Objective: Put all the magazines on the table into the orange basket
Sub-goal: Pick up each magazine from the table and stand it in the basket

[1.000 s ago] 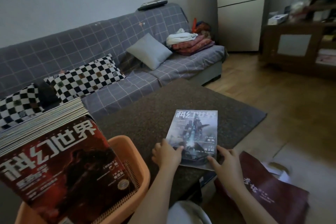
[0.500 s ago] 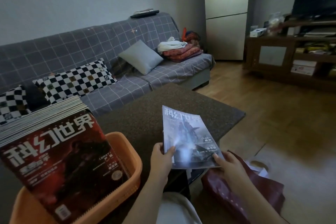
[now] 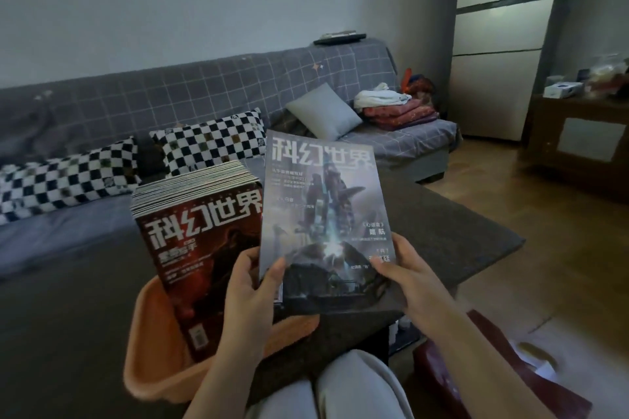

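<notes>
Magazine (image 3: pixel 326 224) held upright above the bench (image 3: pixel 442 231), left hand (image 3: pixel 252 286) and right hand (image 3: pixel 408 272) gripping its bottom corners, just beside the stack (image 3: pixel 200 235) standing in the orange basket (image 3: pixel 160 381).

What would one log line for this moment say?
both hands: left hand, right hand | hold blue-grey magazine upright | beside stack in orange basket

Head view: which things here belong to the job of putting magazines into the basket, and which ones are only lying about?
Belong to the job:
- blue-grey magazine, held up by left hand and right hand
- stack of magazines standing in the orange basket
- dark table

Only lying about:
- checkered pillows
- grey cushion
- folded clothes on the sofa
- dark red bag on the floor
</notes>
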